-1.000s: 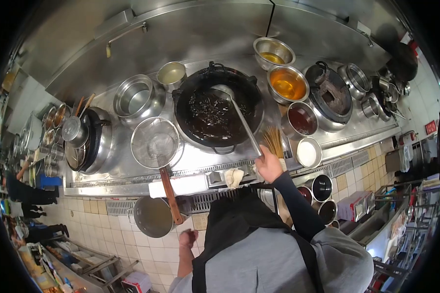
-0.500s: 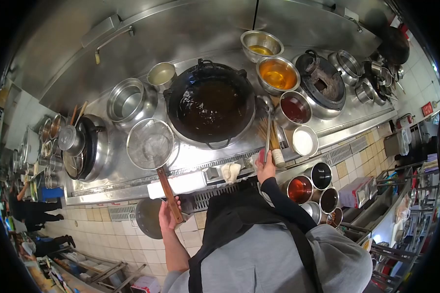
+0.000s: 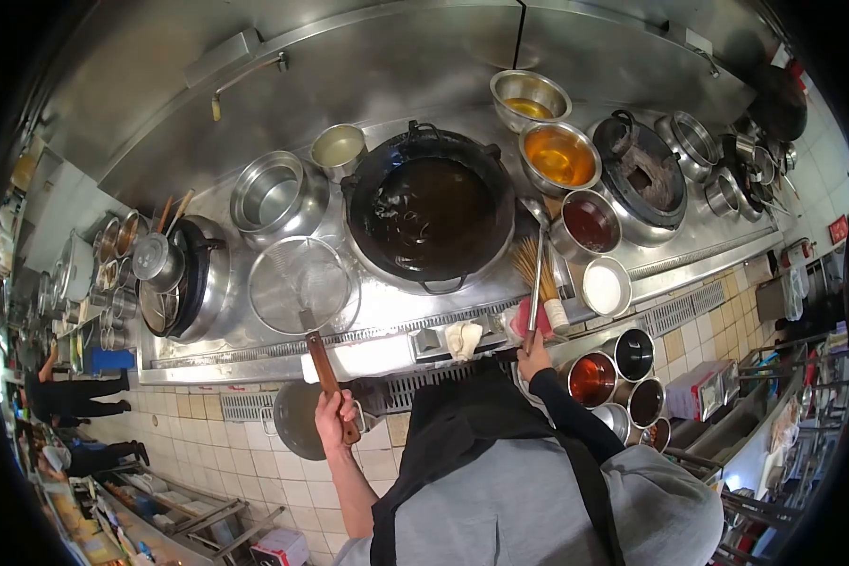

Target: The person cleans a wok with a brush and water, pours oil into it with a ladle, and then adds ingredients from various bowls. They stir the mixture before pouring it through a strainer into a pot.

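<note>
Far left, the strainer (image 3: 302,286) has its mesh over the steel surface (image 3: 387,304), its wooden handle jutting past the edge, presumably for easy reach; fingers of the left hand (image 3: 334,417) wrap it. The wok (image 3: 432,215) stands central. Rightward, the right hand's (image 3: 534,358) fingers grip the ladle's (image 3: 537,283) far end, likely for distance from heat.

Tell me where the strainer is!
In the head view, the strainer is left of the black wok, its wooden handle in the left hand.
</note>
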Demonstrator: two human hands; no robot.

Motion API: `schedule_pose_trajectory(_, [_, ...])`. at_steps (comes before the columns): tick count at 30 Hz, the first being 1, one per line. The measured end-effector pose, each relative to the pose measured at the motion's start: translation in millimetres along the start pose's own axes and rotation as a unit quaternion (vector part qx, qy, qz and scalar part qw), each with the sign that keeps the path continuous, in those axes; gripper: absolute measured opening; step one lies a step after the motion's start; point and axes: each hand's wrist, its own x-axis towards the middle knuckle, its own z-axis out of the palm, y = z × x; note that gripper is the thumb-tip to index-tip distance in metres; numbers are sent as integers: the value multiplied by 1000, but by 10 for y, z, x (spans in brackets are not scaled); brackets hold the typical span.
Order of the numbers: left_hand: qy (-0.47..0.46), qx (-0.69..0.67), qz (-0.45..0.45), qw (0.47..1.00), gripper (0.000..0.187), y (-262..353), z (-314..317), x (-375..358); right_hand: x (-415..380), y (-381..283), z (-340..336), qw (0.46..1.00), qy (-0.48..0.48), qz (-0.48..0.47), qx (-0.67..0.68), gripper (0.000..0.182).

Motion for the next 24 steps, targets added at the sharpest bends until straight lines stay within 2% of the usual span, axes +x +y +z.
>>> schedule_pose_trajectory(2, [20,31,26,999,10,117,67,-24,-1,107,38,997,44,-58,5,74])
schedule_pose_trajectory(4, [54,135,62,987,12,248,82,10,-2,95,18,997,64,-41,1,69])
schedule_pose_trajectory(6, [107,232,111,960,12,344,110,50,-3,84,7,997,76,-33,-4,66])
schedule_pose_trajectory(7, [145,340,128,920,26,337,-91,134,-1,90,4,996,78,-34,-8,65])
schedule_pose_trajectory(8, [200,486,208,825,31,280,-240,225,4,85,3,996,80,-34,-12,65])
schedule_pose_trajectory(9, [247,613,280,696,36,253,-272,283,4,62,-5,997,71,-20,-9,65])
schedule_pose_trajectory(10, [285,716,340,539,41,226,-314,315,-8,42,-25,998,62,-6,-6,65])
schedule_pose_trajectory(13, [249,709,138,645,51,417,-167,225,-5,88,-15,998,58,5,3,64])
schedule_pose_trajectory(16, [251,680,171,668,50,576,135,102,-13,27,-35,998,59,22,5,62])
schedule_pose_trajectory(19, [204,628,257,706,50,633,729,-139,-16,-12,-30,998,55,40,-9,62])
schedule_pose_trajectory(22, [113,565,253,778,48,654,1076,-53,-18,19,-16,998,62,32,-8,64])
schedule_pose_trajectory(23, [91,560,235,789,46,633,1156,61,-4,25,-8,997,69,25,-3,65])
schedule_pose_trajectory(24, [48,558,255,788,45,608,1275,164,-10,48,-8,998,65,21,2,66])
